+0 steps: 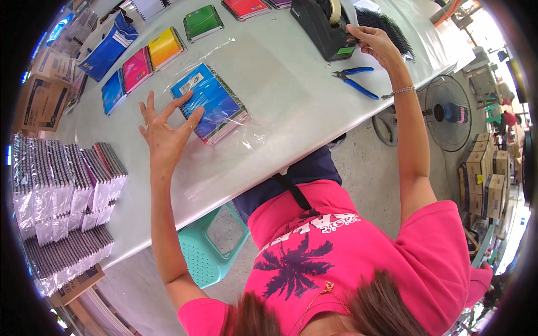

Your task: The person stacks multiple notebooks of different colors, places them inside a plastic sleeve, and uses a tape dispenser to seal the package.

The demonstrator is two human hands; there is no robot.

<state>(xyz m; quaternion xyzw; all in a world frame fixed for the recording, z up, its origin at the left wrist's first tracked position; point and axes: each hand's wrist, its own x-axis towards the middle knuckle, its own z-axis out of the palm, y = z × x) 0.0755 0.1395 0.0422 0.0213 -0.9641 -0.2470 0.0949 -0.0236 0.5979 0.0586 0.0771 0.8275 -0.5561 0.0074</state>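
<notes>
A stack of spiral notebooks (212,106) with a blue cover on top lies inside a clear plastic wrapper (255,120) on the table. My left hand (166,126) is open, its fingers spread, with thumb and index fingertips resting on the stack's left side. At the table's far right, my right hand (376,45) is pinched at the front end of a black tape dispenser (320,31), on the adhesive tape; the tape's end is hardly visible. Blue-handled pliers (358,81) lie just below that hand.
Blue (114,92), pink (137,70), yellow (166,47), green (203,23) and red notebooks (245,8) lie along the far side. Wrapped notebook stacks (61,187) stand at left. Black spiral coils (386,28) lie behind the dispenser. A green stool (210,260) and a fan (447,112) stand below.
</notes>
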